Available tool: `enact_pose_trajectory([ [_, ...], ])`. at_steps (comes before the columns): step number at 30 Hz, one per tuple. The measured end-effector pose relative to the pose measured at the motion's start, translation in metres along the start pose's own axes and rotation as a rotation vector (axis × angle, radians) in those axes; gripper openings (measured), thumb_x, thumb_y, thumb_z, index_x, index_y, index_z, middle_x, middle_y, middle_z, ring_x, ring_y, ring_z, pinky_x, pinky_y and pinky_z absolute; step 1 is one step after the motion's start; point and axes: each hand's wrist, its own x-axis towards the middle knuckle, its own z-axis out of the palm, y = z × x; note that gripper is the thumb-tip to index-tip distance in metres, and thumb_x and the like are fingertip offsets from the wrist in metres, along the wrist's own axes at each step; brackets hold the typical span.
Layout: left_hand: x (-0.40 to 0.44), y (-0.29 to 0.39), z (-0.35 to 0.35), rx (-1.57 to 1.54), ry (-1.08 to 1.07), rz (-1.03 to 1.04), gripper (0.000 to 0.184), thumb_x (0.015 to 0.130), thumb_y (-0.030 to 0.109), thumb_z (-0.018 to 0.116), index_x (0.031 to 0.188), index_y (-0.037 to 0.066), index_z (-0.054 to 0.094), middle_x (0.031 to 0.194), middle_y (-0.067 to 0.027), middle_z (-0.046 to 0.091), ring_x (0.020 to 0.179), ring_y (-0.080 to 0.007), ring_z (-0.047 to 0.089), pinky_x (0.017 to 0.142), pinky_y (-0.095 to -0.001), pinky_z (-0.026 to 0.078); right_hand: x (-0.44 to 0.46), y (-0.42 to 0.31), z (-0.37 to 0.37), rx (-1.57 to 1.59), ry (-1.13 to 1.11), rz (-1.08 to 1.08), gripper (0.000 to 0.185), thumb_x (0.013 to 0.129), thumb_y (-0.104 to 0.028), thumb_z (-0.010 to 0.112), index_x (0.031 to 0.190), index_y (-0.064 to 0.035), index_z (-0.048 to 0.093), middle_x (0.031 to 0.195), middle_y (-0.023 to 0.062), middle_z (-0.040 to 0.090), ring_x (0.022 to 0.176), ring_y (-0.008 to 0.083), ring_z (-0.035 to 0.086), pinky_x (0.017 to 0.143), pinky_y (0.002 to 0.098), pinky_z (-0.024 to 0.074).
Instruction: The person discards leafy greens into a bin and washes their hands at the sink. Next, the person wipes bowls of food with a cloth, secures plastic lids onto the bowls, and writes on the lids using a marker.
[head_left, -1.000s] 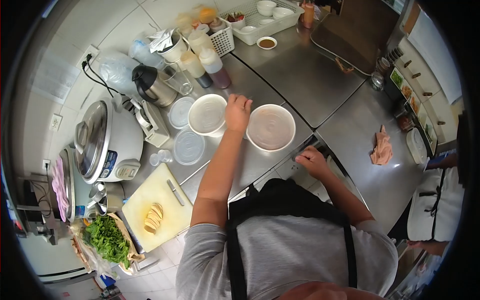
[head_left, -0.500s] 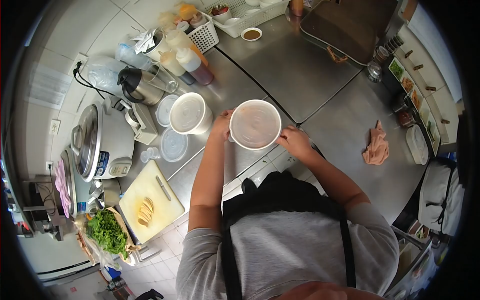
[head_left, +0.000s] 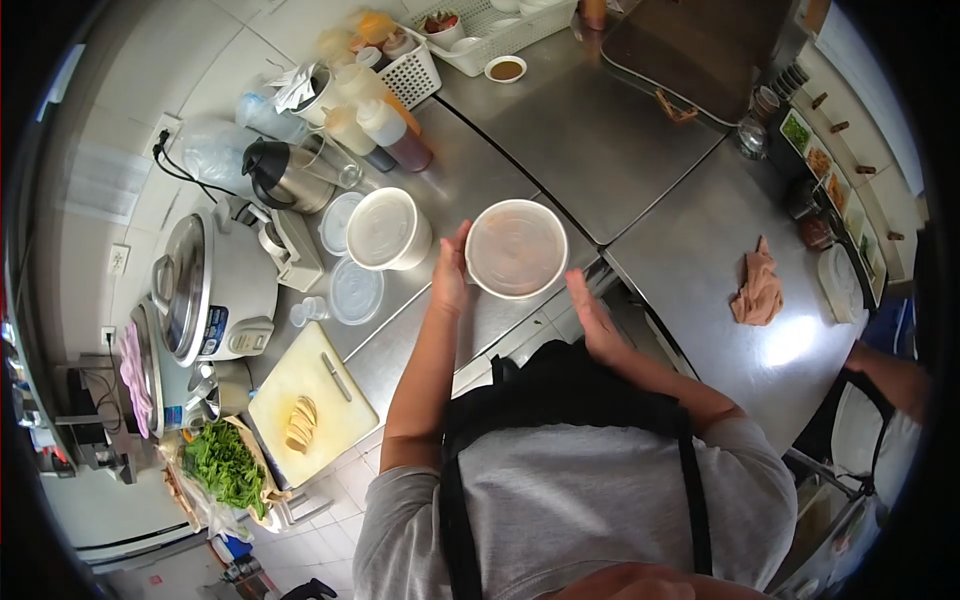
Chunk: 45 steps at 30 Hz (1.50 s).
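Observation:
A white takeaway bowl with a clear lid [head_left: 516,249] stands near the front edge of the steel counter; something orange-brown shows faintly through the lid. My left hand [head_left: 453,268] lies along its left side, fingers stretched out, close against the wall; whether it touches I cannot tell. On the other side, my right hand [head_left: 592,315] is open and flat, its fingertips just off the rim. Left of this bowl sits a second lidded white bowl [head_left: 382,228]. Two loose clear lids, the nearer lid [head_left: 356,291] and the farther lid [head_left: 338,222], lie beside it.
A cutting board [head_left: 330,425] holds a knife and pale slices. Behind it are a rice cooker [head_left: 235,290], a thermos jug [head_left: 285,172] and squeeze bottles [head_left: 395,135]. A cloth [head_left: 759,287] lies at right. Another person's arm [head_left: 890,378] shows at the right edge.
Both hands have loosened from the bowl; their fingers, curled at its sides before, are now straight. My right hand has drawn slightly away. Another person's arm has appeared at the right.

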Motion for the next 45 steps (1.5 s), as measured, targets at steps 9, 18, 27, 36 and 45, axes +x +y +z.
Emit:
enact_pose_trajectory([
  [9,-0.031,0.003,0.008,-0.047,-0.142,-0.029,0.076,0.082,0.059,0.017,0.127,-0.002,0.024,0.13,-0.012,0.03,0.122,-0.0207,0.025,0.101,-0.0339,0.015,0.042,0.031,0.038,0.311,0.271,0.189,0.059,0.09,-0.039,0.013,0.13,0.0045,0.006,0.138,0.0134,0.007,0.127,0.0208,0.009,0.103,0.0295,0.0047],
  [18,-0.037,-0.005,-0.042,0.034,-0.322,-0.021,0.087,0.077,0.067,0.016,0.132,0.002,-0.004,0.139,-0.0109,-0.003,0.128,-0.0258,0.007,0.101,-0.0377,0.008,0.1,-0.036,0.028,0.0,0.22,0.416,0.067,0.087,-0.052,0.013,0.131,-0.0021,0.015,0.134,0.0089,0.023,0.124,0.0194,0.017,0.101,0.031,0.0114],
  [27,-0.071,0.07,-0.192,-0.032,0.012,-0.053,0.055,0.086,0.049,0.027,0.118,0.007,0.042,0.109,-0.0075,0.05,0.088,-0.0169,0.051,0.074,-0.028,0.037,0.2,-0.097,0.187,-0.31,0.069,-0.041,0.033,0.084,-0.023,0.045,0.112,-0.0052,0.048,0.1,0.0077,0.054,0.09,0.0151,0.05,0.076,0.0245,0.0408],
  [36,-0.114,0.107,-0.286,-0.069,0.446,0.006,0.031,0.086,0.031,0.04,0.105,0.008,0.049,0.091,-0.0021,0.055,0.078,-0.011,0.051,0.068,-0.024,0.038,0.328,0.063,0.403,-0.723,-0.208,0.328,0.055,0.074,-0.046,0.049,0.094,0.0045,0.058,0.092,0.0201,0.059,0.087,0.0292,0.056,0.076,0.0339,0.042],
  [45,-0.096,0.11,-0.32,-0.056,0.541,0.049,0.031,0.083,0.033,0.046,0.097,0.006,0.052,0.085,-0.0005,0.054,0.075,-0.0103,0.05,0.066,-0.0233,0.037,0.23,-0.033,0.412,-0.53,-0.33,-0.156,0.024,0.073,-0.021,0.055,0.061,-0.0002,0.053,0.06,0.0138,0.052,0.055,0.0247,0.046,0.052,0.0348,0.0354],
])
